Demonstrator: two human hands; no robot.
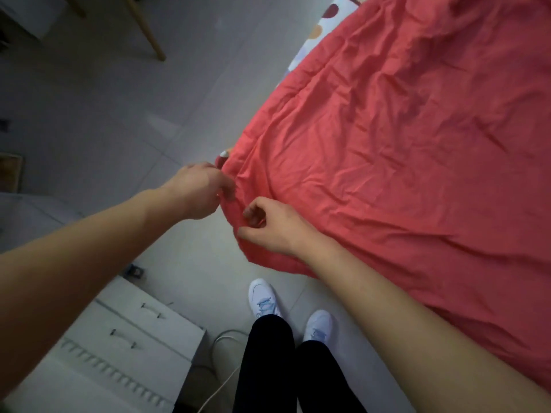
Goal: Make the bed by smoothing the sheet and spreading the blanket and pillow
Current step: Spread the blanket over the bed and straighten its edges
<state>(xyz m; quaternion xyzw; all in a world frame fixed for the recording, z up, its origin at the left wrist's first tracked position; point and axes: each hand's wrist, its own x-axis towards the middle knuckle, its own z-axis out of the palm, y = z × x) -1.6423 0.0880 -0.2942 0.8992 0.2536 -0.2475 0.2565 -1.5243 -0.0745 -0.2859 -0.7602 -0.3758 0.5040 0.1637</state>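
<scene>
Left hand and right hand both have a pinching grip on the near corner of the red blanket, which lies spread over the bed, pretty wrinkly.

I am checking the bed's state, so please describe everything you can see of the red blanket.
The red blanket is coral-red cloth, full of creases, spread over a patterned sheet that shows at its far edge. Its near corner droops toward the floor. The left hand pinches that corner; the right hand, curled, touches the cloth beside it.
</scene>
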